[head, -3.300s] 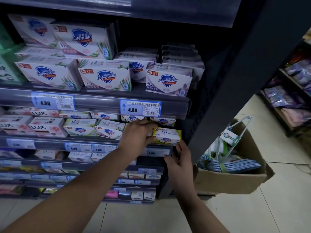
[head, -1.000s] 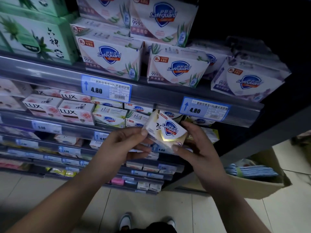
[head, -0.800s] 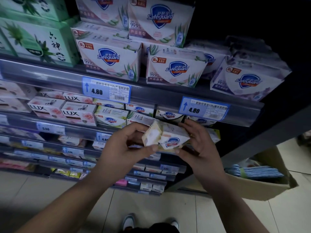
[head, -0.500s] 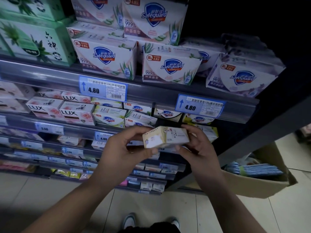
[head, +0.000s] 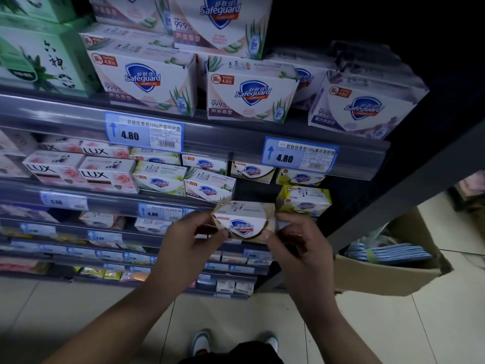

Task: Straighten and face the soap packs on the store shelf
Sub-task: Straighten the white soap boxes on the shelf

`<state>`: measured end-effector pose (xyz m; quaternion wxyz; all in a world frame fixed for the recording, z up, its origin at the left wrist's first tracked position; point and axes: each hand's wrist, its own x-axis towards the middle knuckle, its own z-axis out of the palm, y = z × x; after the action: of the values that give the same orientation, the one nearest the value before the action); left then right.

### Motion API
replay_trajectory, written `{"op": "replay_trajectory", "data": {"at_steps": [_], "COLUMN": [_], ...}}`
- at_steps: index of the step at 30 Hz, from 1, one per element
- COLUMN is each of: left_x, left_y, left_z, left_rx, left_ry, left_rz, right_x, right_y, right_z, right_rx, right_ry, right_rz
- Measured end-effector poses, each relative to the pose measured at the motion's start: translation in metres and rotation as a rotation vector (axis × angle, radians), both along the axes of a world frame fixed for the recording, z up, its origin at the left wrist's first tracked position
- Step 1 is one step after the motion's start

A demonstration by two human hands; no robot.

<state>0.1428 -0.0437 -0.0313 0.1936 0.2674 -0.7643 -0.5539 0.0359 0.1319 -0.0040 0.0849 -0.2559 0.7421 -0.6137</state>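
A small white and gold Safeguard soap box [head: 244,222] is held in front of the second shelf, its logo face turned towards me. My left hand [head: 189,248] pinches its left end and my right hand [head: 296,243] pinches its right end. Just behind it the shelf row has a dark gap [head: 256,190]. A green-white Safeguard box [head: 210,186] stands left of the gap and a yellow Safeguard box [head: 304,200] right of it, angled. More Safeguard boxes sit at the back of that row.
Large Safeguard packs [head: 252,93] fill the shelf above, over blue 4.80 price tags [head: 299,156]. Pink LUX boxes [head: 107,176] stand at the left. A cardboard box [head: 388,269] with blue items sits on the tiled floor at the right, beside the dark shelf post [head: 393,195].
The soap box has been turned in both hands, from its top panel showing to its logo face towards me, and moved closer to the gap in the shelf row.
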Motion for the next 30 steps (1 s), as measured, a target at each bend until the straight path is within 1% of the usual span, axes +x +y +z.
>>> {"op": "replay_trajectory", "data": {"at_steps": [2,4,6,10,14,18,23,26,28,30], "left_x": [-0.005,-0.014,-0.024,-0.041,-0.051,-0.056,-0.057,-0.062,-0.066,-0.070], "left_y": [0.004,0.007,0.009,0.004,-0.007,-0.012,-0.018,-0.018,-0.019,-0.022], "left_z": [0.006,0.012,0.017,0.024,0.028,0.035,0.041,0.039,0.036,0.031], "left_rx": [-0.170,-0.271,-0.328,-0.417,-0.609,-0.658,-0.671,-0.716,-0.779,-0.846], "left_ry": [0.026,0.039,0.058,0.071,0.003,-0.033,-0.037,-0.068,-0.108,-0.137], "left_rz": [0.032,0.032,0.038,0.044,-0.035,-0.050,-0.039,-0.043,-0.064,-0.080], "right_x": [0.001,-0.001,-0.006,-0.015,-0.017,-0.020,-0.026,-0.037,-0.046,-0.056], "right_y": [0.002,0.003,0.003,0.001,-0.003,-0.006,-0.008,-0.008,-0.005,-0.001], "right_z": [-0.006,-0.011,-0.016,-0.023,-0.028,-0.029,-0.021,-0.018,-0.014,-0.009], "right_rx": [-0.011,0.007,0.022,0.049,0.043,0.010,0.005,0.070,0.122,0.170], "right_ry": [-0.022,-0.002,-0.031,-0.109,-0.157,-0.231,-0.196,-0.185,-0.130,-0.013], "right_rz": [-0.068,-0.125,-0.139,-0.088,-0.065,-0.053,0.005,0.027,0.006,-0.057]}}
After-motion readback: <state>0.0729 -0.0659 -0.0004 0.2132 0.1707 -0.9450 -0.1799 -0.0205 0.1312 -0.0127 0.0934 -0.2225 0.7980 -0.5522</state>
